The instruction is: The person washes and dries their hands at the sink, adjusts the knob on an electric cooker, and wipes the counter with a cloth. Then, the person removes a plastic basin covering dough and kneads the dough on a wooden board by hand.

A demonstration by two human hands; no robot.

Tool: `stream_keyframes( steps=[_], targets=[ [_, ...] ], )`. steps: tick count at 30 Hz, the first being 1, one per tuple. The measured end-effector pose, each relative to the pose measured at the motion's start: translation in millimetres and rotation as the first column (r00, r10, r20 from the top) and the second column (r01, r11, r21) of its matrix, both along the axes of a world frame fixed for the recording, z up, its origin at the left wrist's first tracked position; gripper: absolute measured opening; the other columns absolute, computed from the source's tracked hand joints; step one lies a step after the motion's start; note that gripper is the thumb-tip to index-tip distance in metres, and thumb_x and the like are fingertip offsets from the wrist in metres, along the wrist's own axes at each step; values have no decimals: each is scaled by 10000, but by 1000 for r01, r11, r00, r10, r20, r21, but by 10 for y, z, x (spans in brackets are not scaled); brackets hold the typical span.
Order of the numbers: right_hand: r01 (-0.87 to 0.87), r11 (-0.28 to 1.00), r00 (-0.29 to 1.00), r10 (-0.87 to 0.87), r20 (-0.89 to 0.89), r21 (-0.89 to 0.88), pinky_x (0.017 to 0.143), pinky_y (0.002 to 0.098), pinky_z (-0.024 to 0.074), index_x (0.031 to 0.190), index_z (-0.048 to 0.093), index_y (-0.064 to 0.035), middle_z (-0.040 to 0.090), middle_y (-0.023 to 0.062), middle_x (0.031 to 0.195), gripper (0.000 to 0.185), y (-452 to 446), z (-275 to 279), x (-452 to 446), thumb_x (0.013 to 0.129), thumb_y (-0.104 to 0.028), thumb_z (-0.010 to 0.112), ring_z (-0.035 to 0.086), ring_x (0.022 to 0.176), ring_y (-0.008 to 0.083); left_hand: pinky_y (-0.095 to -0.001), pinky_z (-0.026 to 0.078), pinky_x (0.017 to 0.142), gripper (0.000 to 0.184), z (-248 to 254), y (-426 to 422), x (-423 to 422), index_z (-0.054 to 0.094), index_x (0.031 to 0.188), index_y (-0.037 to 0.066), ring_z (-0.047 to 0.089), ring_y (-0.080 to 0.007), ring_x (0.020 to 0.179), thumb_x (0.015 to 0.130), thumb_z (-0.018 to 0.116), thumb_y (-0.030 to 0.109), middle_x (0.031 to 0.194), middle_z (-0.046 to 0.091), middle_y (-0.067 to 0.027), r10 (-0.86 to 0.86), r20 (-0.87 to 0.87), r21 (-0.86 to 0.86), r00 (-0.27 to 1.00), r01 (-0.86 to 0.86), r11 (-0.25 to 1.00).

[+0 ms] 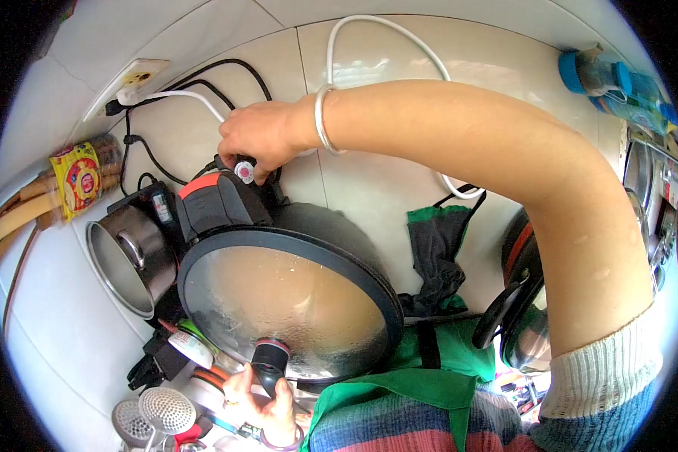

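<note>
A large dark wok (346, 230) stands in front of me, with a wet, domed glass lid (294, 290) over it. My left hand (267, 407) is at the near side of the lid, fingers and thumb around its black knob (270, 360). Reaching across to the far side, my right hand (260, 139) wears a silver bangle (320, 120) at the wrist. Its fingers are curled on a black piece with a white round dial (244, 171), behind the wok's black and orange side handle (217, 200). The hand partly hides that piece.
A steel pot (132, 260) stands left of the wok. Black cords and a white cable (388, 26) run over the tiles near the wall socket (139, 75). A dark cloth (437, 260), slotted ladles (167, 410), a black-handled pan (501, 309) and bottles (610, 79) lie around.
</note>
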State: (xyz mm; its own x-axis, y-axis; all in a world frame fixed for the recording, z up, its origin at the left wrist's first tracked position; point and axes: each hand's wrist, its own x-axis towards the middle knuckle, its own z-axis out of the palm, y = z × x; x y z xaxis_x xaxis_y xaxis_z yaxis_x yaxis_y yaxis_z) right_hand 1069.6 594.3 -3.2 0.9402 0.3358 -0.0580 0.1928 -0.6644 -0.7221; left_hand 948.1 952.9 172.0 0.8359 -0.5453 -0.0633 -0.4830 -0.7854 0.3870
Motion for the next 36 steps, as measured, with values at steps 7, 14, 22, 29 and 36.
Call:
stream_keyframes(
  steps=[7,14,22,29,36],
  targets=[
    [-27,1000,1000,27,0,5,904,409,451,1053,677,-181,568,81,1036,395,-4,-26,42,682,-263,784,518,1091,287,-395,383,840,551,-8,35,1,573,1164,7,475,-251,931,715,769,259,977,504,-98,-3,1,13,1000,3,1000],
    [-88,993,994,93,58,-74,906,406,453,1077,689,-199,559,84,1026,403,-19,-4,113,688,-256,777,511,1097,285,-397,381,833,557,-14,14,12,570,1172,7,475,-252,923,715,763,261,961,509,-95,-11,8,17,1000,11,1000],
    [-135,986,989,140,49,-98,938,389,437,1116,685,-204,547,71,1057,421,-69,24,107,705,-248,767,497,1110,275,-390,369,838,562,-38,19,14,570,1172,15,459,-245,923,701,764,252,978,488,-102,5,-11,-26,1000,-5,1000],
    [-148,983,960,170,223,-112,821,430,508,1120,687,-195,679,100,982,440,-64,-102,171,690,-245,764,628,975,311,-385,359,832,571,-31,5,22,564,1177,24,443,-235,911,697,770,255,969,470,-90,10,-28,-22,1000,-11,1000],
    [-145,979,965,172,196,-147,825,436,513,1093,693,-192,667,118,1011,436,-14,-62,184,674,-274,781,623,986,318,-380,363,850,555,-27,-30,34,563,1182,21,450,-240,944,722,759,262,997,480,-92,-15,-25,-28,1000,14,1000]
  ],
)
